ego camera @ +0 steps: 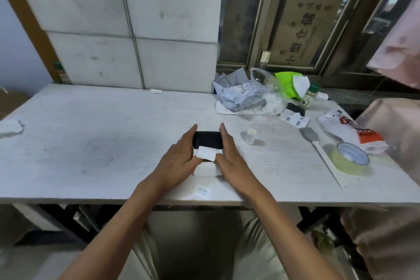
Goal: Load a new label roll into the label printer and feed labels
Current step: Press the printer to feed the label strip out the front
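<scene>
A small black label printer [208,140] lies on the white table [91,143] near its front middle. My left hand [179,159] grips its left side and my right hand [229,157] grips its right side. A white strip of labels [206,154] sticks out of the printer's near end, between my thumbs. A white box-like piece [208,170] lies just under my hands. One loose printed label [203,190] sits by the table's front edge.
A small white roll or cap [250,136] stands right of the printer. Further right lie a grey brush [311,137], a yellow-green tape roll [350,159] and a red-white packet [354,134]. Crumpled bags and a bottle [309,96] crowd the back right. A rag [10,127] lies far left.
</scene>
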